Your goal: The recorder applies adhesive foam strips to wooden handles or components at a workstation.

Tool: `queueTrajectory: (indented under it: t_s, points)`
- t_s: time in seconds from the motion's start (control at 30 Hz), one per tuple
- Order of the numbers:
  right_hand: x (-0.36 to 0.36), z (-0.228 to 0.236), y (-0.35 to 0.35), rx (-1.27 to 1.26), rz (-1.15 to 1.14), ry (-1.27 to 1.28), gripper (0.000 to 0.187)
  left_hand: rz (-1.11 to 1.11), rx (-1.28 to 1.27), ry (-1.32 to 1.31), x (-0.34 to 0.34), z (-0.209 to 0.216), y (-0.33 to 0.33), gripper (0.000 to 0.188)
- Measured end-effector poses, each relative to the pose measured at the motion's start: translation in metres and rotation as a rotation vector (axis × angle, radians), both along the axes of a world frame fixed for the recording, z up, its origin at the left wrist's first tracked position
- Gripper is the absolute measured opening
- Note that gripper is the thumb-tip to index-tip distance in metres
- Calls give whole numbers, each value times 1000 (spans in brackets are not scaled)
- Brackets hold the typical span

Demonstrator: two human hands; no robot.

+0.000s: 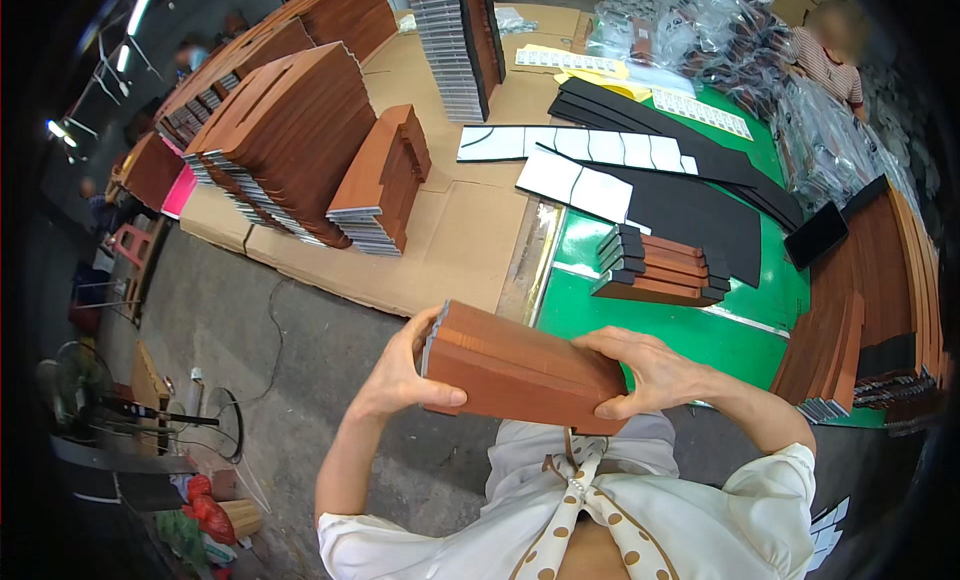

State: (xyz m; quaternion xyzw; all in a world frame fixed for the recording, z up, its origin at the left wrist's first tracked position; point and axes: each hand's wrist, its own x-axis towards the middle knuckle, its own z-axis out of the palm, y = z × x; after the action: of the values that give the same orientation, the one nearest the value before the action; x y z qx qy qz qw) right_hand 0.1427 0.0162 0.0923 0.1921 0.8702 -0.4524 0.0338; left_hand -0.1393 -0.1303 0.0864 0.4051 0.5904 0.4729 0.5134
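A stack of reddish-brown wood-grain panels [520,370] is held up in front of my body, above the table's near edge. My left hand [400,370] clasps its left end, thumb on the near face and fingers round the grey-edged end. At the other end my right hand [655,372] grips it, with the thumb low on the near face. Beyond my right hand, a small pile of brown strips with black end pieces [660,270] lies on the green table top [575,315]. Black sheets [705,220] and white-faced strips [580,148] lie behind that pile.
Cardboard [450,230] on the left bears a large panel stack [290,130], a shorter stack [385,185] and a tall stack [450,55]. More panels [850,310] and a dark flat device [818,235] stand right. Plastic-wrapped goods [700,40] and another person [825,65] are beyond.
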Motion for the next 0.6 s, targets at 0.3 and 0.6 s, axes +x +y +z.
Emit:
queueTrajectory:
  t_s: [0.3, 0.6]
  points:
    - [-21, 4, 22, -987, -313, 268, 80, -185, 242, -263, -65, -8, 86, 89]
    - [-37, 8, 96, -927, -589, 522, 82, 61, 244, 1318, -74, -143, 253, 52]
